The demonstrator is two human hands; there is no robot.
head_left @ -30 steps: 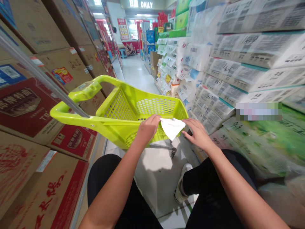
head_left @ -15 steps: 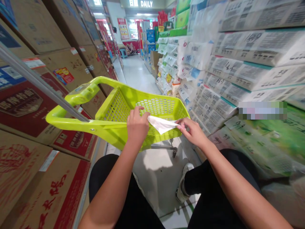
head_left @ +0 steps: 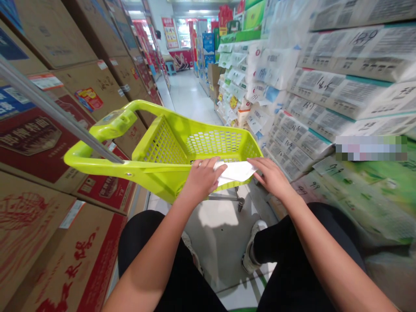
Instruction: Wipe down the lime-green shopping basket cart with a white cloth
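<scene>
A white cloth [head_left: 236, 171], perhaps a wet wipe, lies folded over the near rim of a lime-green shopping cart [head_left: 156, 175]. My left hand [head_left: 203, 180] is closed on the cloth's left end, its fingers hooked over the rim. At the other end, my right hand [head_left: 272, 177] pinches the cloth's right corner between thumb and fingers. Between the hands the cloth is spread along the outer side of the basket. The inside of the basket is partly hidden by its near wall and my left hand.
Stacked cardboard cartons [head_left: 87, 255] rise close on the left, and a metal pole [head_left: 65, 110] slants in front of them. Wrapped paper packs [head_left: 338, 89] are piled on the right, with green packs [head_left: 383, 195] below. A person [head_left: 167, 56] sits far down the aisle.
My left hand has slid right along the rim, closer to my right hand. The cloth has gone from a hanging triangle to a flatter strip along the rim.
</scene>
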